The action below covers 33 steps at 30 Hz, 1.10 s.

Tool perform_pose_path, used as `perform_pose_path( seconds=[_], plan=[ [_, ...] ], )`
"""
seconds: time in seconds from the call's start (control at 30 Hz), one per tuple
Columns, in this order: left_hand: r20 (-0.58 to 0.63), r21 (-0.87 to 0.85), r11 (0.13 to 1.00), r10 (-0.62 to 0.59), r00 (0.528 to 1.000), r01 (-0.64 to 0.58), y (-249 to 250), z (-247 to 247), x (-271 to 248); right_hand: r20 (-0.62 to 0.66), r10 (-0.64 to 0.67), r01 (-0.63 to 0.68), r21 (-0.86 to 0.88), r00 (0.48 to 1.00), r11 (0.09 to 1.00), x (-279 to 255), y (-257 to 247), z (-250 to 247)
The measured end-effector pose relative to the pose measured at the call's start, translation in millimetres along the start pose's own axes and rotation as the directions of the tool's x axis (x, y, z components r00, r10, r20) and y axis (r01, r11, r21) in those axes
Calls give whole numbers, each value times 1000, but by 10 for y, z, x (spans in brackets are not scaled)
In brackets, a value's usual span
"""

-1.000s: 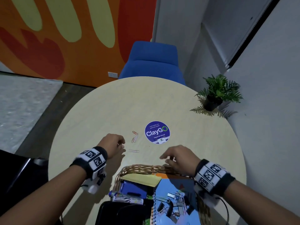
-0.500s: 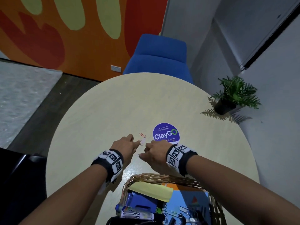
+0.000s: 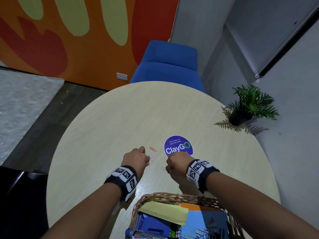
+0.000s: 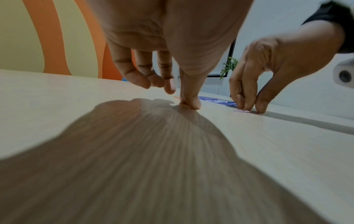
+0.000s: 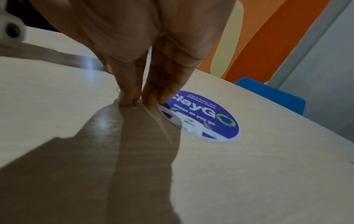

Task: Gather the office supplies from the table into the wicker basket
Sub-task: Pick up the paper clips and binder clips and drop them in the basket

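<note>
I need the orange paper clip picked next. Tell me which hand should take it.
Left. The left hand sits right beside the orange paper clip; the right hand is nearer the sticker, fingertips down on another clip.

Right hand point(image 5: 134, 53) fingertips point(image 5: 128, 100) on table point(image 5: 268, 166), perhaps pinching paperclip, beside ClayGo sticker point(image 5: 210, 119)

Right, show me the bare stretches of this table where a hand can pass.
Bare: the far table between the blue chair and ClayGo sticker, plus the left side beyond the left hand. Crowded: paper clips between both hands, right hand at the sticker, wicker basket nearest.
</note>
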State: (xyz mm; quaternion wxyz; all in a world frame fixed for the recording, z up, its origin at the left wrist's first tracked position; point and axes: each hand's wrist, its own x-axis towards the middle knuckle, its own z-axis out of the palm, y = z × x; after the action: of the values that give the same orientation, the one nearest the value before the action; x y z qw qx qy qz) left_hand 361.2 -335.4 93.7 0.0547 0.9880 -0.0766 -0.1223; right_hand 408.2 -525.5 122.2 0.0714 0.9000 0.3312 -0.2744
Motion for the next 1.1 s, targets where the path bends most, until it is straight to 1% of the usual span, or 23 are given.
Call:
perform_pose_path(
  seconds=[0.13,0.23,0.33,0.4,0.5,0.53,0.6,0.67,0.73,0.8,0.87,0.93,1.0,1.03,1.1],
  plan=[
    [-7,-81,996,-39,999,38,-102,41,-128,-25,125,-123,64,992,990,-28,45,15],
    [-10,-133,986,-98,995,96,-134,48,-261,2,179,-178,112,984,978,-30,38,-2],
    [55,-122,981,-144,988,149,-137,49,-378,38,180,-183,107,983,977,-46,47,7],
    [92,-142,975,-158,983,170,-138,23,-464,31,173,-175,86,984,981,-95,55,11],
    [87,-292,939,-163,983,182,-114,-138,-583,-39,161,-155,122,986,980,-274,95,-109],
    [64,-351,922,-148,987,161,-82,-235,-621,-67,149,-137,156,987,978,-363,123,-176],
    [-13,-451,891,-70,997,57,46,-480,-705,-121,124,-92,238,985,967,-587,200,-297],
    [-85,-505,861,28,996,-68,248,-755,-819,-186,110,-46,320,976,946,-859,287,-344],
    [-114,-526,832,136,984,-176,485,-975,-950,-218,98,-1,406,971,914,-1149,338,-343],
    [-95,-526,807,258,961,-269,728,-1099,-1082,-209,91,23,486,974,873,-1417,361,-304],
    [-43,-515,788,369,928,-337,941,-1123,-1189,-198,98,20,519,975,855,-1654,373,-253],
    [-9,-484,784,440,898,-389,1089,-1097,-1257,-188,104,12,532,977,846,-1858,376,-181],
    [-4,-444,796,456,890,-410,1128,-1045,-1255,-175,106,3,528,979,849,-2041,365,-109],
    [-7,-425,811,442,897,-402,1106,-1023,-1223,-170,102,2,522,980,853,-2118,358,-78],
    [-6,-397,853,367,930,-339,999,-978,-1107,-157,88,6,520,984,854,-2241,328,-20]
  ],
)
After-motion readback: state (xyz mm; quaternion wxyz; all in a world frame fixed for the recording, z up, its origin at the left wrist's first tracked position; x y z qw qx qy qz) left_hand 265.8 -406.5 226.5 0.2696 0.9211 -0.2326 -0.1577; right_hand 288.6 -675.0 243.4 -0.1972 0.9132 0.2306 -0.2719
